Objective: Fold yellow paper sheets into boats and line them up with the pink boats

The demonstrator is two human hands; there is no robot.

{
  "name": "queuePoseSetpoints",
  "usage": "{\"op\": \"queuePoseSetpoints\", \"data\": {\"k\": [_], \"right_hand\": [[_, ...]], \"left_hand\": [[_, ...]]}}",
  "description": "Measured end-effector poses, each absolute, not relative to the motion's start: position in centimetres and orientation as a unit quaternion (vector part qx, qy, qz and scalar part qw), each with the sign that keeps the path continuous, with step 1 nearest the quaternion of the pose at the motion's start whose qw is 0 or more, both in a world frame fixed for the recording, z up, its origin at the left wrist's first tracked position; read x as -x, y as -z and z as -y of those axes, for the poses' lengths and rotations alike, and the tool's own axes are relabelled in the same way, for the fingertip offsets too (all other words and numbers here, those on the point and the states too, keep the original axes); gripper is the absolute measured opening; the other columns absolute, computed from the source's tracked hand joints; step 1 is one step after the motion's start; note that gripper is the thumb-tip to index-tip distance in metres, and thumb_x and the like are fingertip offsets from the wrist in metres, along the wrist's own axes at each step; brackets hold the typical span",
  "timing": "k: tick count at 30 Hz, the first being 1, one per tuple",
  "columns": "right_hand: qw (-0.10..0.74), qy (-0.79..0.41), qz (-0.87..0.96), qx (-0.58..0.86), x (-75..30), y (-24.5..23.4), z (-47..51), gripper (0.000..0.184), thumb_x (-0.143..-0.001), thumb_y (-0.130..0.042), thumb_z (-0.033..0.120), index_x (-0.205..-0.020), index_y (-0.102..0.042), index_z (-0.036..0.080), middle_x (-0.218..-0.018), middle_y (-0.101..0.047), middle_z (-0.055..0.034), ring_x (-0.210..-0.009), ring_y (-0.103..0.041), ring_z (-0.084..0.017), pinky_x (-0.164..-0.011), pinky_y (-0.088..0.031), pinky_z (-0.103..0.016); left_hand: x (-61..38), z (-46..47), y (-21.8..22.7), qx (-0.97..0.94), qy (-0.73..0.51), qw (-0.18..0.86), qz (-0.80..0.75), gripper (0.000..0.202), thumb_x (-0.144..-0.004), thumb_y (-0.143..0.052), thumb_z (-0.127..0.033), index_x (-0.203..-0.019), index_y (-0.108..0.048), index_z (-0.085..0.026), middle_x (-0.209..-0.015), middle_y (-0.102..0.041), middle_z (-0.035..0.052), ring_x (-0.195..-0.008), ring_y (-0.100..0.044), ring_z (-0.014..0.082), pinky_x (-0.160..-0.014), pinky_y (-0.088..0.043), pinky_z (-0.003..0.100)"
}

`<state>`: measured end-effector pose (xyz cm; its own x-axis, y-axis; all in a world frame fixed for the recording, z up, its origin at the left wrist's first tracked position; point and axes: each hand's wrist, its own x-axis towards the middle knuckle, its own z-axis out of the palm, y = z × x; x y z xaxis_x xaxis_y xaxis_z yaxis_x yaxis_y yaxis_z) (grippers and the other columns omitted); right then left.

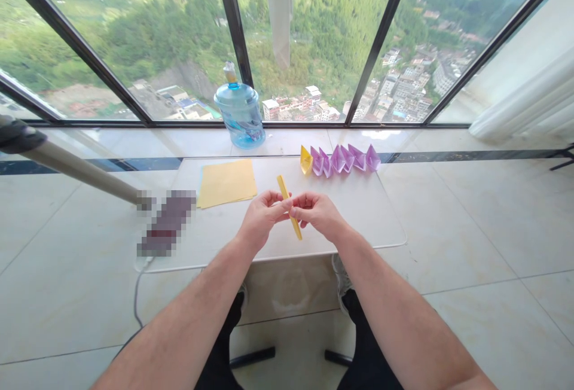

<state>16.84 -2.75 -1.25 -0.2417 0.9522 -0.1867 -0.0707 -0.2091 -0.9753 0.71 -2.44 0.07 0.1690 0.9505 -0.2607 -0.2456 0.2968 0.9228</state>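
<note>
A narrow strip of folded yellow paper [296, 228] is pinched between my two hands above the low white table [350, 216]. My left hand [265, 213] grips it from the left, thumb and fingers closed at its middle. From the other side my right hand [316, 213] pinches the same spot, its fingertips against those of the left. The strip slants, its upper end leaning left and its lower end right. Beyond my hands stand a yellow paper boat [305, 161] and a row of several purple paper boats [338, 159].
Yellow paper sheets [226, 182] lie stacked on the table's left part. A blurred dark object [167, 222] with a cable rests at the left edge, near a slanting pole [85, 168]. A blue water jug [241, 115] stands on the ledge by the window.
</note>
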Motion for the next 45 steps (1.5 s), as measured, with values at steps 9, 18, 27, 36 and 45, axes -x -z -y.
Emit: {"op": "queuePoseSetpoints", "data": {"k": [9, 18, 27, 36, 45], "right_hand": [[0.409, -0.617, 0.482, 0.469, -16.9, 0.9, 2.8, 0.034, -0.068, -0.081, 0.043, -0.084, -0.069, 0.016, -0.069, -0.069, 0.0002, -0.057, -0.061, -0.010, -0.051, -0.050, -0.021], [0.414, -0.596, 0.486, 0.488, -16.6, 0.6, 2.9, 0.029, -0.070, -0.079, 0.039, -0.082, -0.068, 0.016, -0.069, -0.069, -0.0002, -0.055, -0.060, -0.010, -0.049, -0.048, -0.020], [0.397, -0.532, 0.522, 0.535, -16.4, 0.7, 2.9, 0.017, -0.077, -0.069, 0.034, -0.083, -0.067, 0.018, -0.071, -0.071, -0.0009, -0.059, -0.063, -0.012, -0.054, -0.048, -0.023], [0.247, -0.201, 0.680, 0.660, -15.0, 0.2, 3.5, 0.019, -0.087, -0.057, 0.029, -0.101, -0.068, 0.022, -0.085, -0.075, -0.0065, -0.076, -0.068, -0.021, -0.065, -0.040, -0.028], [0.240, -0.202, 0.654, 0.689, -15.0, 0.2, 2.8, 0.017, -0.086, -0.054, 0.024, -0.089, -0.071, 0.022, -0.081, -0.074, -0.0078, -0.075, -0.066, -0.022, -0.063, -0.037, -0.027]], "left_hand": [[-0.7, 2.2, 0.1, -0.390, -0.459, 0.653, -0.459, 0.045, -0.065, -0.085, -0.036, -0.094, -0.057, -0.016, -0.105, -0.072, 0.0093, -0.083, -0.071, 0.0212, -0.081, -0.058, 0.048], [-0.7, 2.1, 0.2, -0.417, -0.452, 0.630, -0.474, 0.053, -0.065, -0.085, -0.037, -0.108, -0.062, -0.016, -0.106, -0.071, 0.0099, -0.087, -0.071, 0.0230, -0.083, -0.058, 0.047], [-0.6, 1.9, 0.4, -0.425, -0.451, 0.614, -0.488, 0.053, -0.063, -0.085, -0.036, -0.108, -0.065, -0.017, -0.109, -0.071, 0.0101, -0.091, -0.070, 0.0239, -0.082, -0.058, 0.044], [-2.3, 2.2, 0.5, -0.471, -0.457, 0.572, -0.492, 0.046, -0.065, -0.078, -0.032, -0.105, -0.063, -0.016, -0.106, -0.073, 0.0102, -0.097, -0.069, 0.0258, -0.085, -0.056, 0.042], [-2.5, 2.2, 1.3, -0.527, -0.443, 0.498, -0.526, 0.024, -0.071, -0.058, -0.021, -0.090, -0.072, -0.018, -0.086, -0.074, 0.0026, -0.081, -0.067, 0.0194, -0.075, -0.052, 0.029]]}}
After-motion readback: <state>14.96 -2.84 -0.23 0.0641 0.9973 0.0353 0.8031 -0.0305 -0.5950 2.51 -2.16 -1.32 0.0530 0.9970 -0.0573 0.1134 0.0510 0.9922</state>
